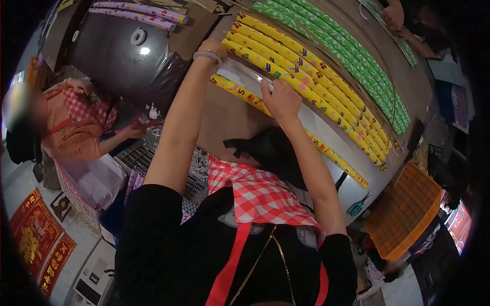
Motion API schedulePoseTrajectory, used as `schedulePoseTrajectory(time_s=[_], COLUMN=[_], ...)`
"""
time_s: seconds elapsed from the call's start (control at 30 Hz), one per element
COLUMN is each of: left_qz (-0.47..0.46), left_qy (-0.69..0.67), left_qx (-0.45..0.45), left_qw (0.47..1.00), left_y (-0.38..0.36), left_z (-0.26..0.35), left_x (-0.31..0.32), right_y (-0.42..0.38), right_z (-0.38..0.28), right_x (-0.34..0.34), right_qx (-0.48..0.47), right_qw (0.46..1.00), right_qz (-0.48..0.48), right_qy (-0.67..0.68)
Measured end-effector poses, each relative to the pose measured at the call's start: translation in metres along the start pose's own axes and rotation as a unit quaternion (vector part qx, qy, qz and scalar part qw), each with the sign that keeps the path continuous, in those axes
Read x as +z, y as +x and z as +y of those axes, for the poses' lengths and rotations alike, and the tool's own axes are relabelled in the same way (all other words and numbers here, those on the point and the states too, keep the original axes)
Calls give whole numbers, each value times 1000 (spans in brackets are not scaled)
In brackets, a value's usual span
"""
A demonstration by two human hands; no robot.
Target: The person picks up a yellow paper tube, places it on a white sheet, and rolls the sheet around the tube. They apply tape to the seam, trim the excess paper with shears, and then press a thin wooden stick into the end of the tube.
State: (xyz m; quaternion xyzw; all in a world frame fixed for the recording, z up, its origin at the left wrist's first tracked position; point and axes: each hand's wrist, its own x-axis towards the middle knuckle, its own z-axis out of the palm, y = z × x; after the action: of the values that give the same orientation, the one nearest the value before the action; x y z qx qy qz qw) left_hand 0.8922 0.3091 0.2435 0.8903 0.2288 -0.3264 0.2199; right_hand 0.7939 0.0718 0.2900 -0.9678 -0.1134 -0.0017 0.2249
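Several yellow patterned gift-wrap rolls (pixel 306 71) lie side by side on the table. One more yellow roll (pixel 240 93) lies closer to me, apart from them. Between it and the others stretches a strip of clear plastic film (pixel 240 71). My left hand (pixel 217 48), with a bracelet at the wrist, is closed near the left ends of the rolls; its fingertips are hidden. My right hand (pixel 283 102) pinches the edge of the film above the nearest roll, and its wrist crosses over that roll.
Green rolls (pixel 347 61) lie beyond the yellow ones, pink rolls (pixel 138 13) at upper left. A tape ring (pixel 138 36) rests on the dark covered surface. Scissors (pixel 359 205) and an orange basket (pixel 403 211) are at right. A co-worker (pixel 81 117) sits left; another person's hands (pixel 395 20) show upper right.
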Motion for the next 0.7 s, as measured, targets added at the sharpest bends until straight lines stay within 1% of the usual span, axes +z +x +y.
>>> schedulePoseTrajectory(time_s=[0.07,0.13,0.2,0.23,0.3,0.4,0.43,0.5,0.53,0.57,0.6,0.67,0.7], left_qz=[3,6,5,3,15,26,25,-20,-22,-6,11,13,17], left_qy=[15,30,-25,-25,22,48,49,-10,-9,27,63,67,68], left_qx=[1,2,-16,-15,28,36,37,9,9,31,54,61,68], left_qw=[1000,1000,1000,1000,999,998,998,1000,1000,999,996,996,995], left_y=[-7,-10,-8,-7,-6,-12,-6,1,-3,-6,-9,-9,-6], left_z=[4,5,3,2,2,4,1,-4,-2,-1,1,2,1], left_x=[-4,-5,-4,-3,-1,-1,0,-1,-2,-2,-4,-4,-3], right_y=[0,-3,-7,-10,-13,-15,-15,-16,-17,-18,-17,-17,-17], right_z=[4,11,20,24,28,30,30,31,31,32,32,32,33], right_x=[-6,-12,-17,-20,-22,-24,-20,-13,-9,-6,-4,-1,2], right_qx=[21,29,37,52,69,87,90,93,77,61,63,36,40], right_qw=[1000,999,999,998,997,994,994,993,992,989,989,981,981], right_qz=[-17,-12,-8,-13,-19,-23,-10,4,34,64,63,69,67], right_qy=[-4,-13,-22,-24,-29,-58,-67,-75,-97,-120,-119,-180,-180])
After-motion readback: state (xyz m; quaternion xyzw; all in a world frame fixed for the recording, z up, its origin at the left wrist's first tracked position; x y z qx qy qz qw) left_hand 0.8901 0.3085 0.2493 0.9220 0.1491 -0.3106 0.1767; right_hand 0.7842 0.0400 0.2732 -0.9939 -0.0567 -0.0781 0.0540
